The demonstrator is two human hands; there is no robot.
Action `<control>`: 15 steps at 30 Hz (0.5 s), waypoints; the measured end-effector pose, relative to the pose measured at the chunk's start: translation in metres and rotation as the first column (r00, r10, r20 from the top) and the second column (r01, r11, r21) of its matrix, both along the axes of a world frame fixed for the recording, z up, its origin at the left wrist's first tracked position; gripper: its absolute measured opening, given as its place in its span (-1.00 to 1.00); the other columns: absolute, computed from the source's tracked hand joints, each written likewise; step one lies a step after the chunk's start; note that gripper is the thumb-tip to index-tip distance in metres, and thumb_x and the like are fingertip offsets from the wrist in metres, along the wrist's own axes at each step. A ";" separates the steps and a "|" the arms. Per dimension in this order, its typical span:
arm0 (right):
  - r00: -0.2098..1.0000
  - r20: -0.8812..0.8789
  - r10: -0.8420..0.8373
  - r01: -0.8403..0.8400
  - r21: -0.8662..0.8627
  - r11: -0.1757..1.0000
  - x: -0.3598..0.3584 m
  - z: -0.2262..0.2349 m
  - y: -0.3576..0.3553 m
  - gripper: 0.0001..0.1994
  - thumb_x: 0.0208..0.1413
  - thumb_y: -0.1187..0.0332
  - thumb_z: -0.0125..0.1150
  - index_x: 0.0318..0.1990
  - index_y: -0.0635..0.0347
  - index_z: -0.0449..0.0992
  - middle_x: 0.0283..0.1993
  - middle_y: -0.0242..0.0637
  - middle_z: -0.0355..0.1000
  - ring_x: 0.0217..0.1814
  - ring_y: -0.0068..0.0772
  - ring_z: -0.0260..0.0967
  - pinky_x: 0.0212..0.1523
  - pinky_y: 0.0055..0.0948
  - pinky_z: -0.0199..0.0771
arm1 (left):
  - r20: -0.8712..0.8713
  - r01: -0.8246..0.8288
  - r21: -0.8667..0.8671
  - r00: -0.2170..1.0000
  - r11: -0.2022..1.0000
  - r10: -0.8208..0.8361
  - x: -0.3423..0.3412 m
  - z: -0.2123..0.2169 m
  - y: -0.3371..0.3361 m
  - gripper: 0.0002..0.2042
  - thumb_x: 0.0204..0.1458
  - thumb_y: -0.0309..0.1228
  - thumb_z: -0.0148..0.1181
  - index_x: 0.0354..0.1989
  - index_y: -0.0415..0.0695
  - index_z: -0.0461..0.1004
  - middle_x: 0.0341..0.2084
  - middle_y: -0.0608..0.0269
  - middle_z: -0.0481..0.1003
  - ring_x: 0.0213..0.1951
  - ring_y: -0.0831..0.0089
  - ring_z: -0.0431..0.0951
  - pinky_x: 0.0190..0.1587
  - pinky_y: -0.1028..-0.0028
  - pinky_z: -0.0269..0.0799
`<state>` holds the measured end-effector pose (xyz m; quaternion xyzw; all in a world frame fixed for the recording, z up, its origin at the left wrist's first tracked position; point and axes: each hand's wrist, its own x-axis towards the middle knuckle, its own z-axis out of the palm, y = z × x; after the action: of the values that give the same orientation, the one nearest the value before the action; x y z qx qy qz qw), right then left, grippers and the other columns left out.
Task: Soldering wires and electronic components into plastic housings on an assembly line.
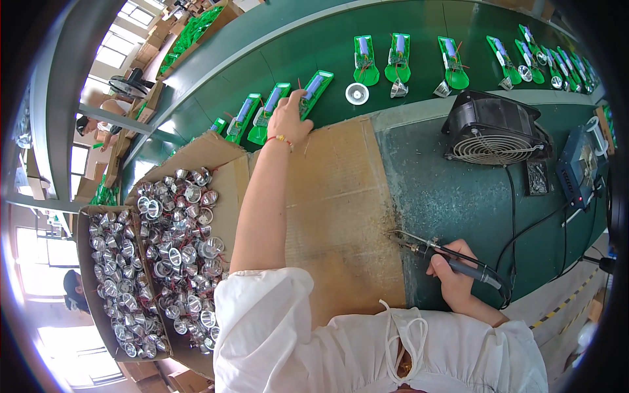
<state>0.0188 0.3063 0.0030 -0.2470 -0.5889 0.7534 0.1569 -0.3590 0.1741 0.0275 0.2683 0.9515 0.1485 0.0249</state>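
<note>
My left hand (288, 123) reaches to the far side of the bench, its fingers and thumb closed around the lower part of a green plastic housing (319, 84). A blue cylindrical cell lies in that housing; its round end is hidden by my hand. Just left of it are more green housings (270, 108) of the same kind, with cells and wires. My right hand (453, 274) holds a soldering iron (483, 275) with a thin feed tube along it. The iron's tip points left, over the right edge of a stained cardboard sheet (341, 216).
Cardboard boxes (149, 288) full of silver reflector cups stand at left. Along the far green strip lie several housings (452, 62), some with a reflector (357, 93) beside them. A black fan (491, 128) and a blue soldering station (576, 167) stand at right, with cables trailing. People sit beyond, at left.
</note>
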 end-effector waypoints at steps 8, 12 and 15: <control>0.999 0.016 -0.035 0.034 0.068 0.997 -0.001 -0.006 0.001 -0.88 0.00 0.49 0.13 -0.40 0.27 0.30 -0.57 -0.31 0.36 -0.58 -0.61 0.32 -0.57 -0.65 0.31 | 0.024 0.033 0.273 0.999 0.961 -0.041 0.178 0.012 -0.054 -0.49 -0.23 -0.29 0.23 -0.01 -0.06 0.29 -0.08 0.03 0.28 -0.17 0.08 0.43 -0.17 0.26 0.40; 0.997 -0.068 -0.038 0.046 0.120 0.992 -0.004 -0.007 -0.002 -0.91 0.03 0.48 0.08 -0.40 0.26 0.30 -0.62 -0.32 0.33 -0.63 -0.63 0.25 -0.60 -0.69 0.22 | 0.157 -0.267 0.448 0.963 0.853 0.219 0.252 0.011 -0.085 -0.54 -0.20 -0.30 0.27 -0.07 -0.05 0.31 -0.11 0.08 0.33 -0.24 0.16 0.44 -0.26 0.30 0.40; 0.995 -0.085 -0.044 0.053 0.114 0.992 -0.004 -0.007 -0.004 -0.90 0.03 0.46 0.09 -0.40 0.26 0.30 -0.62 -0.32 0.33 -0.64 -0.63 0.25 -0.61 -0.69 0.22 | -0.310 -0.410 0.218 0.832 0.886 0.461 0.241 0.005 -0.133 -0.64 -0.21 -0.31 0.26 -0.18 -0.06 0.38 -0.14 0.11 0.37 -0.11 0.18 0.38 -0.05 0.24 0.26</control>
<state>0.0150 0.3027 -0.0036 -0.2203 -0.6186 0.7233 0.2134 -0.1184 0.0408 0.0329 0.0675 0.9631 0.1671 -0.1999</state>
